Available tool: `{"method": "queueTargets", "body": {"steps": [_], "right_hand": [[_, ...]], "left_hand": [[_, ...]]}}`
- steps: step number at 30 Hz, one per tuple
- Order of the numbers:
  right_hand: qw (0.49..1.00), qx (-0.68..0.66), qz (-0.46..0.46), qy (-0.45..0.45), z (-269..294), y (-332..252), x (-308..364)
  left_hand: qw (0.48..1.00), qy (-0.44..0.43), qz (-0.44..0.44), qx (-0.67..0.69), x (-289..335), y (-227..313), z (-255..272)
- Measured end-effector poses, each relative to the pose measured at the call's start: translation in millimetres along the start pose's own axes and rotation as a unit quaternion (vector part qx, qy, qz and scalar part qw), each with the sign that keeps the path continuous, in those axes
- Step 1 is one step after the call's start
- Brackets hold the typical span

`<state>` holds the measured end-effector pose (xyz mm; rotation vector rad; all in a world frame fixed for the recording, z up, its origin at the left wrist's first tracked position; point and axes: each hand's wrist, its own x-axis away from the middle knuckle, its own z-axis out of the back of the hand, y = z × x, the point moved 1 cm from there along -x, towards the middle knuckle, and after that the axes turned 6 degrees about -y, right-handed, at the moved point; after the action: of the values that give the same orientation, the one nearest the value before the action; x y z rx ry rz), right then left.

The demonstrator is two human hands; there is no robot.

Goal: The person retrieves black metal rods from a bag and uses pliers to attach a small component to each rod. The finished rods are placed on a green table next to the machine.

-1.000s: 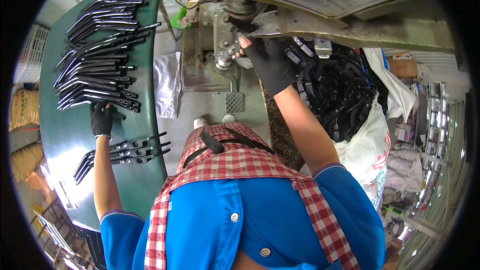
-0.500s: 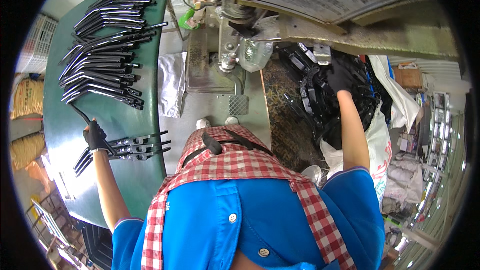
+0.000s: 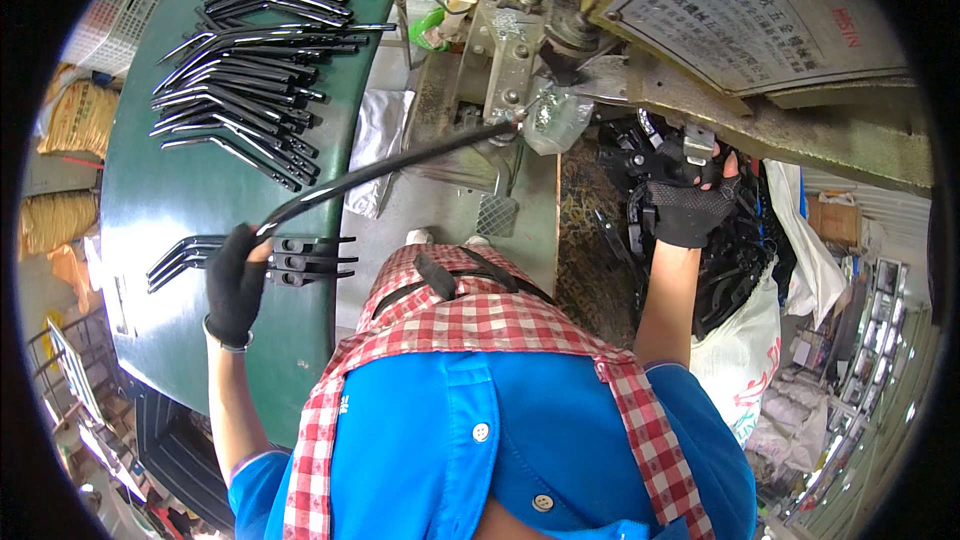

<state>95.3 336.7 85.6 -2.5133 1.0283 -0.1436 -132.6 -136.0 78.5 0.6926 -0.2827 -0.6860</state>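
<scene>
My left hand, in a dark fingerless glove, is wrapped round the near end of a bent black tube. The tube slants up over the table's edge, its far end beside the machine's fitting. Over a heap of black parts my right hand, also gloved, has its fingers curled beside a small metal block. Whatever they grip is hidden among the dark parts. Near my left hand, several tubes with flat holed pieces lie on the green table.
Rows of bent black tubes cover the table's far part. A large press with a plate overhangs the right side. Its pedal is near my feet. A white sack surrounds the heap. A silvery bag lies past the table edge.
My left hand has lifted a bent tube off the table and swung its far end right, towards the machine. My right hand has shifted in the heap, fingers now showing. The view has turned slightly.
</scene>
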Motion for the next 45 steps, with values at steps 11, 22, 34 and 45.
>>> {"method": "queueTargets", "body": {"steps": [11, 22, 34, 45], "right_hand": [[0.999, -0.031, 0.004, 0.016, -27, 31, 10], [0.991, -0.127, -0.047, -0.009, -14, 38, 5], [0.994, -0.053, -0.065, -0.071, -24, 57, 6], [0.998, -0.038, -0.044, -0.015, -14, 74, -7]], "left_hand": [[0.985, -0.134, 0.019, 0.105, -19, 25, -14], [0.978, -0.184, 0.042, 0.089, -33, 16, -12], [0.993, -0.121, -0.005, -0.001, -40, 15, -17], [0.991, -0.132, -0.031, 0.006, -60, 27, -19]]}}
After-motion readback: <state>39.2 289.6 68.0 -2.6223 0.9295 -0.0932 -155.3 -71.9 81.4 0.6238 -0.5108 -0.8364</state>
